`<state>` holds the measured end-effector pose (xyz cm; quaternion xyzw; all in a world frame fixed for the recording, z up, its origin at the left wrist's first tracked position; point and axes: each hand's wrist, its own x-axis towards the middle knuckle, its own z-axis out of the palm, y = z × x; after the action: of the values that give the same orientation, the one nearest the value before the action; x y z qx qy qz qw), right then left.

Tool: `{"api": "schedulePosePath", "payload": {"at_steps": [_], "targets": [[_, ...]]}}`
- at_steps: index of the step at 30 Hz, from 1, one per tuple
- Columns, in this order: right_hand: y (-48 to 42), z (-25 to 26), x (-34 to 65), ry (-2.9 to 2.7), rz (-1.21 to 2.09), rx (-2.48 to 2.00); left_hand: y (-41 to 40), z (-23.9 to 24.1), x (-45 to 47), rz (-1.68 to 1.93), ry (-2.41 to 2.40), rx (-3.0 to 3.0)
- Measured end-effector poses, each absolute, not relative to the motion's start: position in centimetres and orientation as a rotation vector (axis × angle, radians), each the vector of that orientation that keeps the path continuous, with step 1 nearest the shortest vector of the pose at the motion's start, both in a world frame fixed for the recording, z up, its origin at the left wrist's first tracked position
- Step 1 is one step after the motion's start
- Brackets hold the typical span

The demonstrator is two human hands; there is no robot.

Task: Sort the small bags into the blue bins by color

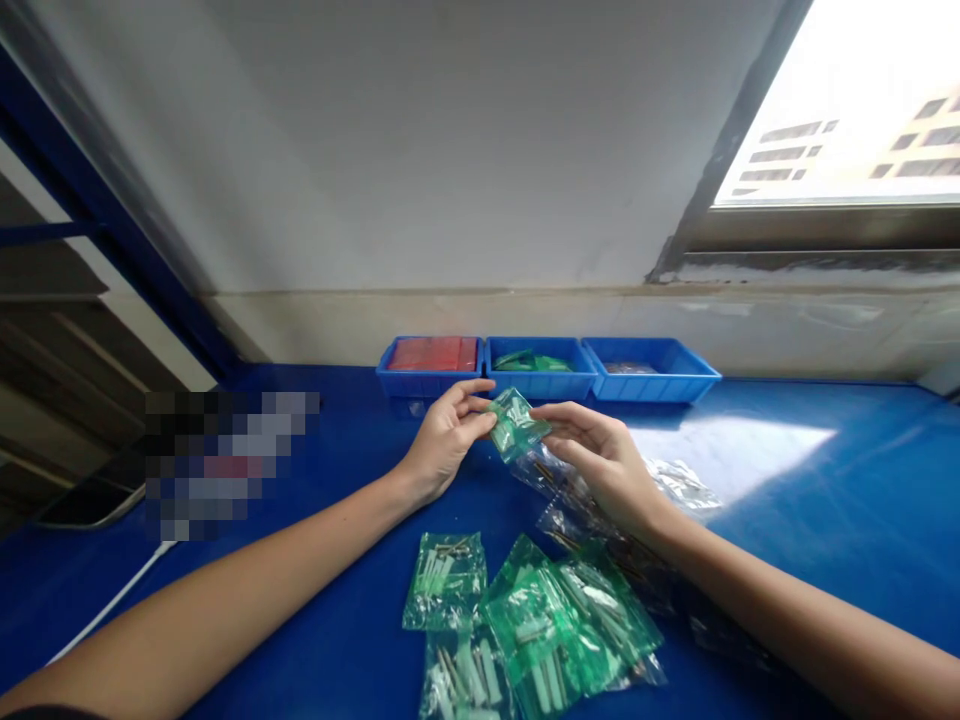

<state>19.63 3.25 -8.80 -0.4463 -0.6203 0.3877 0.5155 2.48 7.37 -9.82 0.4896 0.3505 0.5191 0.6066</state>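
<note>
Hands around green bag above table

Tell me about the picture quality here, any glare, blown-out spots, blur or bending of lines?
Head view: the window is overexposed, and throws a bright glare patch on the blue table. Wide-angle distortion bends the forearms and edges outward. A blocky pixelated patch hides something at left. The left hand and right hand holding the small green bag are fairly sharp; the nearer bags look soft.
</note>
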Motion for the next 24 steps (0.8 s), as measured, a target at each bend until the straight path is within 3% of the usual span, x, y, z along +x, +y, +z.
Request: {"api": "schedulePosePath", "payload": {"at_steps": [6, 17, 20, 24], "targets": [[3.9, -9.4, 19.7, -1.37, 0.922, -1.139, 7.4, -10.0, 2.5, 1.135, 0.799, 1.161], [3.7, -8.3, 19.2, -1.251, 1.239, -1.177, 7.3, -10.4, 2.3, 1.161, 0.617, 1.41], [3.9, -6.7, 19.6, -1.262, 1.113, -1.114, 7.0, -10.6, 2.5, 1.165, 0.711, 1.609], [5.9, -4.1, 21.3, -1.359, 0.707, -1.134, 6.2, -10.3, 2.7, 1.017, 0.953, 1.982]]}}
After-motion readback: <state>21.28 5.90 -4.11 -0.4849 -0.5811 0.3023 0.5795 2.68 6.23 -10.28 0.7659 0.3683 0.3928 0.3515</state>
